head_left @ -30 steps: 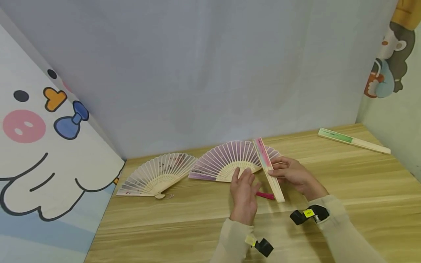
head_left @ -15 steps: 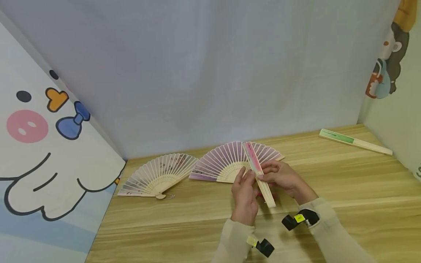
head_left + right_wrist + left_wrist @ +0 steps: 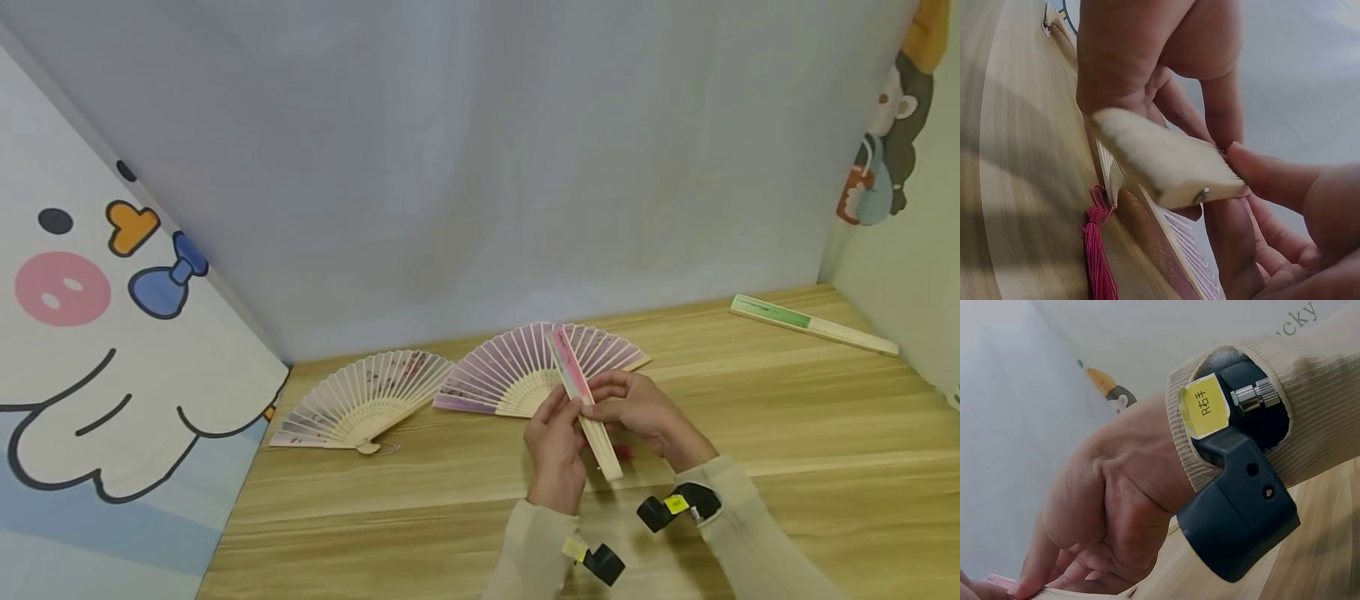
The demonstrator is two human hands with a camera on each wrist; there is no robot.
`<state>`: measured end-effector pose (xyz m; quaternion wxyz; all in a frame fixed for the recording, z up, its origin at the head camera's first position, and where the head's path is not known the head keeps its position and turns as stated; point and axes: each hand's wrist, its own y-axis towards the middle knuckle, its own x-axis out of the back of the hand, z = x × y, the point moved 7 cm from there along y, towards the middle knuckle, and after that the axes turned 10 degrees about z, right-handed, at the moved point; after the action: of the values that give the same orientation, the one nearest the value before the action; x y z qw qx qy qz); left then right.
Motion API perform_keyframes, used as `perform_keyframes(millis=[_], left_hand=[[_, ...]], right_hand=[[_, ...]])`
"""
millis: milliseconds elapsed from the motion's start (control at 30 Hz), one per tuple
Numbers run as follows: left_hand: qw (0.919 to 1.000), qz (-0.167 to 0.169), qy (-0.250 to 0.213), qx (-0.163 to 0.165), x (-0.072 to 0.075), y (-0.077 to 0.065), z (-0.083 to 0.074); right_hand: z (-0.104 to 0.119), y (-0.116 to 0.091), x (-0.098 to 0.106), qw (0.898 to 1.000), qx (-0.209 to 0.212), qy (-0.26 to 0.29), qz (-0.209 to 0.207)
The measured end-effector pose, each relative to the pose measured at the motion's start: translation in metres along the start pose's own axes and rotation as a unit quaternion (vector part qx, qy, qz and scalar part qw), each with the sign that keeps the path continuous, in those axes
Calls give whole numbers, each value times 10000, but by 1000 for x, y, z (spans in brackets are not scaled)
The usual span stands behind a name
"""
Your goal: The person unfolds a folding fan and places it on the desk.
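Observation:
A folded hand fan [image 3: 572, 367] with a pink and pale blue leaf and pale wooden ribs is held tilted above the table. My left hand [image 3: 557, 454] grips its middle from the left. From the other side, my right hand [image 3: 651, 417] pinches it between thumb and fingers. The right wrist view shows the fan's riveted end [image 3: 1166, 162] close up, with fingers of both hands round the ribs. Behind the held fan lies a spread purple fan [image 3: 510, 358], partly covered by it and by my left hand. A dark pink tassel [image 3: 1099, 256] lies on the table below.
A spread greyish-white fan [image 3: 375, 408] with a small cord loop lies to the left of the purple one. At the far right rests a folded green fan [image 3: 813, 323]. A grey cloth wall [image 3: 487, 167] rises behind the wooden table [image 3: 360, 517].
My right hand has moved left with the folded pink fan, bringing it to my left hand. The left fingers, apart from it before, have closed on it.

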<state>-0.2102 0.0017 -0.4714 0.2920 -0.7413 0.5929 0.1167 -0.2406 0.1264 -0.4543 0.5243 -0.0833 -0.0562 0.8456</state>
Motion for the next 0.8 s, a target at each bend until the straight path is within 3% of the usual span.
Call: perform_keyframes(millis=[467,800], left_hand=[[9998,-133,128,27,5,1,-2],[9996,-185,145,-126,7,0,-8]], right_hand=[[-3,2,1,9986,-405,-61,-325],[-5,1,5,9979,-323,273,-500]])
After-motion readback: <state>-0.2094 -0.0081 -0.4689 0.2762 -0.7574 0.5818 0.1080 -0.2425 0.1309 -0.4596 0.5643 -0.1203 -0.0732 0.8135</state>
